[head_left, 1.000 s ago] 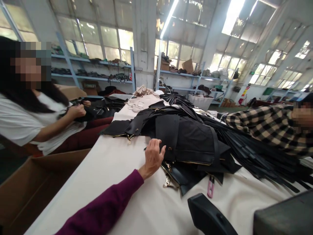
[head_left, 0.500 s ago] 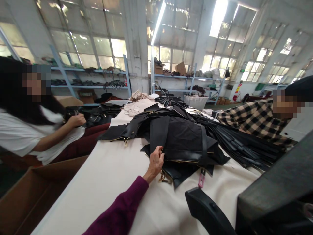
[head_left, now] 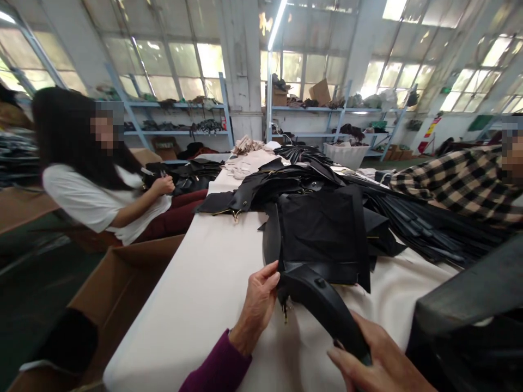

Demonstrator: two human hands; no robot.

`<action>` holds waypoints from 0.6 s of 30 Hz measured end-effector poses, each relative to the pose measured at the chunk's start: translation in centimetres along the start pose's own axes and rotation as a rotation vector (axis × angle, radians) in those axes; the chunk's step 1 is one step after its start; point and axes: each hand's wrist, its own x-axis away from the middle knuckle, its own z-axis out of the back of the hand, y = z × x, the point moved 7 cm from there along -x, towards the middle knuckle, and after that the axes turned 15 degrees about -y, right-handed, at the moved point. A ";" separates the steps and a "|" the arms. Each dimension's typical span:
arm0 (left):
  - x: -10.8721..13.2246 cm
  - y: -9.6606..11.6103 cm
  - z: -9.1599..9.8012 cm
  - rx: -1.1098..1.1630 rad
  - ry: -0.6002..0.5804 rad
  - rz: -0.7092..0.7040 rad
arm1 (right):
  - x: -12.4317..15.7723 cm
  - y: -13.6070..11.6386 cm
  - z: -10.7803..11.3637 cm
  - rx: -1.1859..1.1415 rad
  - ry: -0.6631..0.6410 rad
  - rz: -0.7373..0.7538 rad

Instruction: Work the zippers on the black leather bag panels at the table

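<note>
The one black curved rigid piece point(head_left: 322, 307) rises from the lower right, its rounded tip against the near edge of the flat black leather bag panel point(head_left: 322, 234). The right hand point(head_left: 379, 367), low and palm down, has its grip wrapped around the piece's lower end. Just left of that grip, the left hand point(head_left: 257, 307) reaches forward out of a purple sleeve. Its grip is narrow, thumb and fingers pinched on the panel's near left corner.

The panel lies on the white-covered table point(head_left: 204, 294), directly beyond both grips. Further beyond and to the right is a heap of black straps point(head_left: 429, 228).

Two other people work at the table. One in a white T-shirt point(head_left: 93, 201) sits far left of the grips, one in a checked shirt point(head_left: 453, 179) far right. One open cardboard box point(head_left: 118, 283) stands left of the left grip.
</note>
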 end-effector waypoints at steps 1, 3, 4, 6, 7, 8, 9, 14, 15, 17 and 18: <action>0.4 -0.2 0.0 0.015 -0.005 0.009 | -0.7 -0.4 -0.4 -0.026 -0.028 0.024; 1.0 -0.7 0.0 0.046 -0.026 0.025 | -2.2 -0.8 -1.0 -0.052 -0.087 0.066; 1.2 -1.0 0.0 0.063 -0.036 0.033 | -2.8 -1.0 -1.0 -0.053 -0.099 0.083; 1.4 -1.5 0.4 0.105 -0.036 0.044 | -3.4 -1.0 -0.5 -0.042 -0.085 0.096; 1.5 -1.6 0.8 0.126 -0.023 0.046 | -3.4 -0.9 -0.2 -0.037 -0.076 0.088; 1.4 -1.8 1.2 0.145 -0.008 0.044 | -3.2 -0.8 0.1 -0.031 -0.064 0.076; 1.4 -1.9 1.6 0.162 0.004 0.037 | -2.9 -0.6 0.4 -0.023 -0.047 0.058; 0.9 -2.3 2.6 0.228 -0.021 0.021 | -1.9 0.7 -0.5 -0.006 -0.106 -0.047; 0.9 -2.5 2.6 0.223 -0.020 0.031 | -2.2 0.6 -1.1 -0.019 -0.139 -0.032; 1.2 -2.9 2.7 0.193 -0.003 0.064 | -3.2 0.2 -1.7 -0.050 -0.160 0.019; 1.4 -3.0 2.8 0.177 0.008 0.081 | -3.7 -0.1 -1.7 -0.065 -0.154 0.044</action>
